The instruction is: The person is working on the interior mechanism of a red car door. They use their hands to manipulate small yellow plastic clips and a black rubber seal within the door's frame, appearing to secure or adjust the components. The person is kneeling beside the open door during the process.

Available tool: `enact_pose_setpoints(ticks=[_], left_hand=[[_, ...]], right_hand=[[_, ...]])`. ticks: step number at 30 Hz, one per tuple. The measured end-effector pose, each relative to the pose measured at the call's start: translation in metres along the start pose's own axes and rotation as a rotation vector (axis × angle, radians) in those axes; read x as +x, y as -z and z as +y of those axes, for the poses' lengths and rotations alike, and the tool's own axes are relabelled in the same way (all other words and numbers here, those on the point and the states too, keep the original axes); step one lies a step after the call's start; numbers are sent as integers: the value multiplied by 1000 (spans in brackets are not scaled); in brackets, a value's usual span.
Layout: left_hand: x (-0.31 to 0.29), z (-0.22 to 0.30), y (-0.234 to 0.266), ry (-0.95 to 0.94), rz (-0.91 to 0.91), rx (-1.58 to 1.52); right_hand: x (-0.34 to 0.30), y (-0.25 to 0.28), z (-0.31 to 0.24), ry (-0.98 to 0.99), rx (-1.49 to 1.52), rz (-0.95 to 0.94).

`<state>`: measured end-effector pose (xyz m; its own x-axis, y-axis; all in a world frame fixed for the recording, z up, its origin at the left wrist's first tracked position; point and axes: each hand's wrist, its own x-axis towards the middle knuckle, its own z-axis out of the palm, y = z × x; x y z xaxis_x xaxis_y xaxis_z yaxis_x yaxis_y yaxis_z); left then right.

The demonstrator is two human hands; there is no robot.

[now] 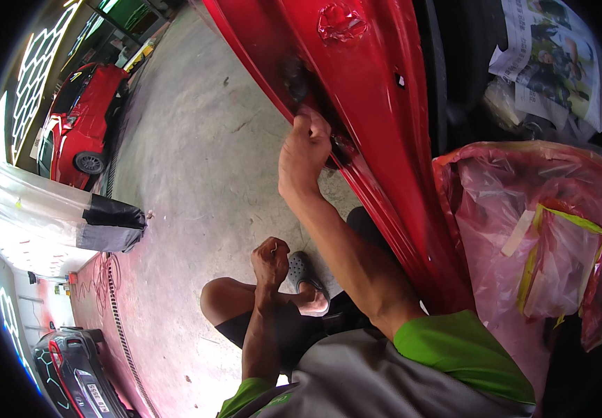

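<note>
A glossy red car body panel (377, 90) runs from the top of the view down toward my right arm. My right hand (304, 150) is at its left edge, thumb and fingers pinched together by a dark recess (318, 90). Whatever those fingers hold is too small or hidden to make out. Lower and to the left, my left hand (270, 261) is closed in a loose fist above my bent leg, apart from the panel. A thin pale line shows at its fingers, but I cannot tell what it is.
Crumpled clear plastic sheeting (489, 237) with yellow-green tape covers the right side, below printed paper (559, 63). A red car (92, 118) stands far left and a dark car (78, 369) lower left. A hanging plastic curtain (43, 202) and a floor drain (116, 299) are also left.
</note>
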<state>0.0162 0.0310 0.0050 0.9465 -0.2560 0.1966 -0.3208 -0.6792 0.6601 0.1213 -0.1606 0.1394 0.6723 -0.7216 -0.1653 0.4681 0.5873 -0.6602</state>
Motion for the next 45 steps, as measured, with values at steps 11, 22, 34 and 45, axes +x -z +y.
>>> enact_pose_setpoints(ticks=[11,22,34,45], left_hand=[[1,-2,-1,-36,-16,21],[1,2,3,5,-48,81],[-18,13,21,-12,-15,80],[25,70,74,-363,-182,-22]], right_hand=[[12,-11,-8,-144,20,21],[12,0,2,23,-40,-26],[15,6,2,109,-98,-158],[20,19,-16,-202,12,-66]])
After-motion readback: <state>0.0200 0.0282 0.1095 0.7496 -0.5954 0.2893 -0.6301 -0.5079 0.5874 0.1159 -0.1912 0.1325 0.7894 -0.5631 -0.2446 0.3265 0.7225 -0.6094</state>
